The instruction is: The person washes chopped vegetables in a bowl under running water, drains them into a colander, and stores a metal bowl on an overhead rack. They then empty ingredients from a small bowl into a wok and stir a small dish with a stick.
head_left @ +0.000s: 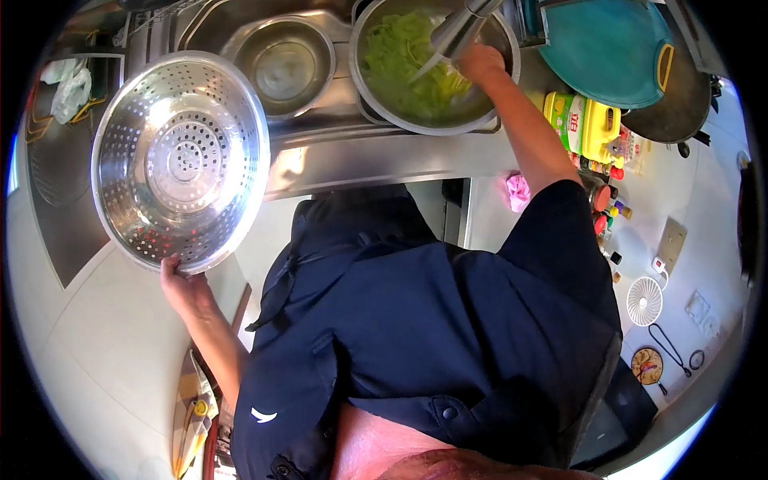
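A perforated steel colander (228,152) is tilted up at the left, its bowl facing me and nothing in it. My left hand (184,290) is closed on its lower rim, thumb over the edge. Leafy greens (404,56) lie wet in a large steel bowl (430,128) in the sink. My right hand (482,64) is over the right side of that bowl, right beside the metal faucet (458,34). Its fingers are hidden behind the faucet, so I cannot see what they touch. Water seems to run from the spout onto the greens.
A smaller steel basin (283,68) stands in the sink left of the bowl. On the right are a teal cutting board (606,52), a wok (680,108), a yellow jug (600,128) and several condiment bottles. A pink cloth (518,192) and a small white fan (645,302) are nearer.
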{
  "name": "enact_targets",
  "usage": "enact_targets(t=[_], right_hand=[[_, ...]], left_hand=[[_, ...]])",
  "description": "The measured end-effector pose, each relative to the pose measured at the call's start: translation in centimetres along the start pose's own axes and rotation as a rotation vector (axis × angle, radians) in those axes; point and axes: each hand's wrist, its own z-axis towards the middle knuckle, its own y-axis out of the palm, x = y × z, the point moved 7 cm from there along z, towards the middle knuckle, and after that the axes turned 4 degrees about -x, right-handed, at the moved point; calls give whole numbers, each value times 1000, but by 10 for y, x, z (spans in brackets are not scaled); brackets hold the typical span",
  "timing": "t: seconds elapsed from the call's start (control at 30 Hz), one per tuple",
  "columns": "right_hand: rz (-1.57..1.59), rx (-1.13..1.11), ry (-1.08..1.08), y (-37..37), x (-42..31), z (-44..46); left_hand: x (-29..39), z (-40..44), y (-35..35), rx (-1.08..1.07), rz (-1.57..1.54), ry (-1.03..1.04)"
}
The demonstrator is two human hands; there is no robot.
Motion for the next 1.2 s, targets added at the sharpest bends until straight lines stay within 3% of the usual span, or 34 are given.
enact_targets(t=[0.03, 0.1, 0.23, 0.3, 0.43, 0.53, 0.57, 0.63, 0.7, 0.73, 0.8, 0.83, 0.9, 0.93, 1.0, 1.03, 1.2], right_hand=[[0, -1, 2, 1, 1, -4], [-283, -343, -126, 28, -7, -19], [-259, -492, -336, 78, -63, -23], [131, 17, -435, 72, -81, -3], [246, -142, -233, 78, -74, 19], [54, 213, -266, 64, -73, 17], [45, 370, -519, 27, -101, -23], [31, 527, -778, 1, -123, -65], [-181, 425, -952, 10, -136, -76], [-183, 427, -955, 7, -138, -75], [-295, 434, -674, 1, -132, -60], [-297, 435, -679, 12, -131, -52], [-186, 285, -471, 33, -122, -26], [-190, 288, -475, 27, -120, -27], [-128, 20, -665, 27, -126, -35], [-133, 21, -670, 25, -125, -32], [174, 615, -339, -7, -87, 22]], left_hand=[[1, -1, 3, -2, 1, -1], [2, -5, 8, 22, -10, 6], [0, 7, -10, -4, -37, 2], [0, 3, -1, -22, -36, -9], [4, -3, 10, -44, -23, -2], [8, -13, 17, 19, 2, 56], [6, -12, 15, 14, -6, 40], [4, -12, 13, 11, -20, 25], [3, -11, 11, 20, -8, 24], [3, -11, 10, 22, -12, 26], [2, -10, 8, 16, -6, 6], [1, -13, 10, 19, -11, 7], [3, -17, 16, 14, -38, 22], [2, -18, 16, 16, -44, 23], [0, -19, 17, -4, -44, 30], [0, -21, 17, 0, -50, 30], [2, -25, 16, 30, -12, 39]])
